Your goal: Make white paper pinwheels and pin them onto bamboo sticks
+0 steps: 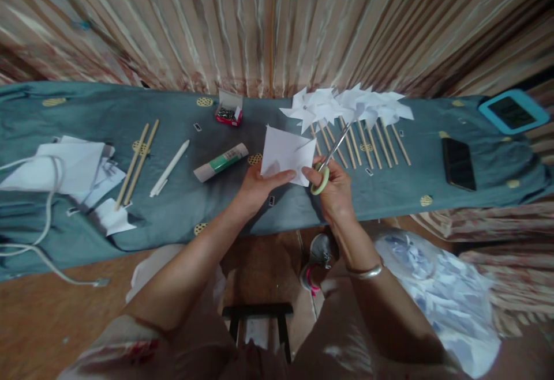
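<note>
A square of white paper [285, 152] is held up over the near edge of the table, with a slit or crease at its right side. My left hand [262, 187] grips its lower left, thumb on top. My right hand [334, 190] has the scissors [322, 177] with pale green handles, their blades pointing up and away to the right; its thumb also touches the paper's lower right corner. Behind the scissors lie several white paper pinwheels [346, 106] on wooden sticks [374, 146] in a row.
Left on the cloth-covered table [173, 218] are a glue stick [220, 162], a white pen [169, 168], two wooden sticks [137, 164], a paper pile [69, 166], and a white cable [47, 218]. A box of pins [228, 112] sits behind. Rightward are a phone [459, 164] and blue-framed device [513, 112]; below, a bag of paper scraps [445, 293].
</note>
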